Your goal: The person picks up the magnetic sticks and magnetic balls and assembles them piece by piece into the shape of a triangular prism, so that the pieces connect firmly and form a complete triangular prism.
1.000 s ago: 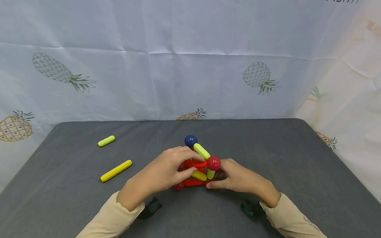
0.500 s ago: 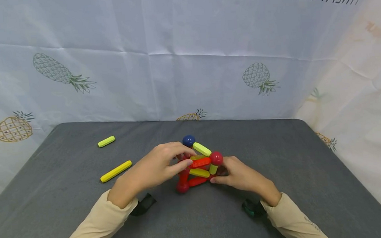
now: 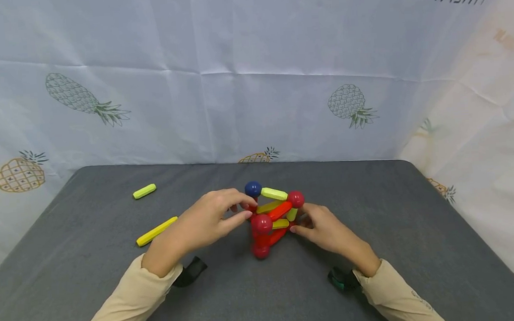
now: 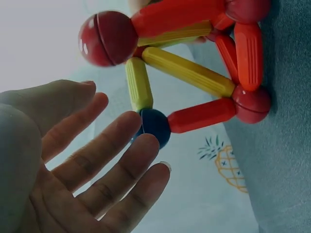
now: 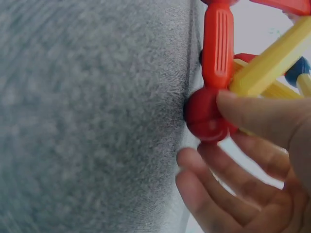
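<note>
A magnetic stick-and-ball frame stands on the table in the head view, with a blue ball (image 3: 253, 189) at its far corner and a red ball (image 3: 261, 225) at its near upper corner. Red sticks (image 5: 217, 46) and yellow sticks (image 4: 187, 70) join the balls. My left hand (image 3: 211, 216) hovers beside the frame's left side, fingers spread; in the left wrist view they overlap the blue ball, and contact is unclear. My right hand (image 3: 326, 227) pinches a red ball (image 5: 204, 114) at the bottom right corner between thumb and fingers.
A long yellow stick (image 3: 154, 232) lies left of the frame, partly behind the left forearm. Farther back rests a short pale yellow stick (image 3: 144, 190). The dark grey table (image 3: 267, 304) ends at a pineapple-print curtain (image 3: 235, 107).
The frame has turned counterclockwise as seen from above, its near corner swinging right. My left hand has drawn back left off the red stick; my right hand stays at its corner.
</note>
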{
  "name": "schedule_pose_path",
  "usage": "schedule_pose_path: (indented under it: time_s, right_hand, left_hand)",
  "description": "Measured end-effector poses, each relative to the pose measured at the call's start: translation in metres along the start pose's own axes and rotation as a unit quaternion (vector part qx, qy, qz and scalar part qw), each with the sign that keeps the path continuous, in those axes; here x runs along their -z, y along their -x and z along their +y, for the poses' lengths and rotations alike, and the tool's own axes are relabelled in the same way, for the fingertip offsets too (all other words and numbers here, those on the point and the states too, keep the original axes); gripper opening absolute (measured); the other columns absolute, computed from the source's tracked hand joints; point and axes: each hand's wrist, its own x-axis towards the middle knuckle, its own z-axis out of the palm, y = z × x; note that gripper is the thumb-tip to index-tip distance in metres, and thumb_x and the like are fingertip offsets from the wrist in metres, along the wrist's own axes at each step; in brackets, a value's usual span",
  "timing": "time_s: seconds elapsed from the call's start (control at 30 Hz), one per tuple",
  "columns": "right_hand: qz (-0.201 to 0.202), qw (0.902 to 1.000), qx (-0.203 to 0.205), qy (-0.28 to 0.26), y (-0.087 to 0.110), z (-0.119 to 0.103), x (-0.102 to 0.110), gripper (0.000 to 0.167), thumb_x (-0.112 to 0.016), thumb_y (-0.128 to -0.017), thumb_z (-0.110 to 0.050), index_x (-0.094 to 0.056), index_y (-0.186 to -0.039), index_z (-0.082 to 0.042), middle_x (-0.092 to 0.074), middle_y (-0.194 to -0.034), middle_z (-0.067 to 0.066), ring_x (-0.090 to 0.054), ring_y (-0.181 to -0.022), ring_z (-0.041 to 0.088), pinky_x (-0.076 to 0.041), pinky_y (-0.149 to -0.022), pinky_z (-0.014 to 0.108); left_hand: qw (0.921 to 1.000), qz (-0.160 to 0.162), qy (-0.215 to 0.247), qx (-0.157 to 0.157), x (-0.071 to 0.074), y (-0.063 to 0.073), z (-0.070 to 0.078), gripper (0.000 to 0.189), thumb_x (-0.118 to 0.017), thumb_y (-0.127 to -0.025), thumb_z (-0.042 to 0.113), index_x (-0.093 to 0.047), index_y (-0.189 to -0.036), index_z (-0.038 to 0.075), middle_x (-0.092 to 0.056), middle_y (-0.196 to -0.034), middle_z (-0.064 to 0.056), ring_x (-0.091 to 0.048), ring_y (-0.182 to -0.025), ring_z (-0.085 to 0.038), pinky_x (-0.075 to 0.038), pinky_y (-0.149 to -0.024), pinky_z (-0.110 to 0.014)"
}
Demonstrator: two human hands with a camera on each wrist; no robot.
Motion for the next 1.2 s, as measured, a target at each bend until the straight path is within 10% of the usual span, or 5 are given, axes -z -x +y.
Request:
schedule_pose_path:
  time_s: [0.27,0.63,1.2]
  right_hand:
    - [-0.019,0.9980,-0.045,0.040,0.004,-0.009,0.006,0.013,-0.075,-0.088,-0.018,-0.069,-0.093,-0.008,-0.070,-0.082,-0.002,-0.060,-0.072,0.006,-0.051,-0.064,0.021]
    - [-0.172,0.9841,0.038,-0.023,0.007,-0.029,0.001,0.032,-0.073,-0.091,-0.023,-0.067,-0.117,-0.006,-0.071,-0.098,-0.001,-0.065,-0.086,0.005,-0.055,-0.077,0.019]
    - [-0.168,0.9832,0.070,0.006,0.007,-0.032,-0.012,0.044,-0.076,-0.088,-0.024,-0.062,-0.127,-0.008,-0.069,-0.100,0.000,-0.063,-0.088,0.005,-0.055,-0.082,0.023]
  left_hand:
    - [0.9997,-0.002,-0.010,0.022,0.000,0.000,-0.005,0.023,-0.068,-0.094,0.016,-0.070,-0.117,0.011,-0.071,-0.105,0.003,-0.062,-0.089,-0.010,-0.054,-0.080,-0.029]
    - [0.9981,-0.014,-0.020,0.057,-0.002,0.012,-0.021,0.021,-0.066,-0.095,0.017,-0.071,-0.116,0.014,-0.071,-0.106,0.002,-0.062,-0.089,-0.010,-0.055,-0.080,-0.035]
    - [0.9843,-0.089,-0.020,0.151,0.027,0.043,-0.056,0.031,-0.070,-0.092,0.016,-0.067,-0.121,0.008,-0.070,-0.115,-0.006,-0.062,-0.098,-0.022,-0.051,-0.081,-0.036]
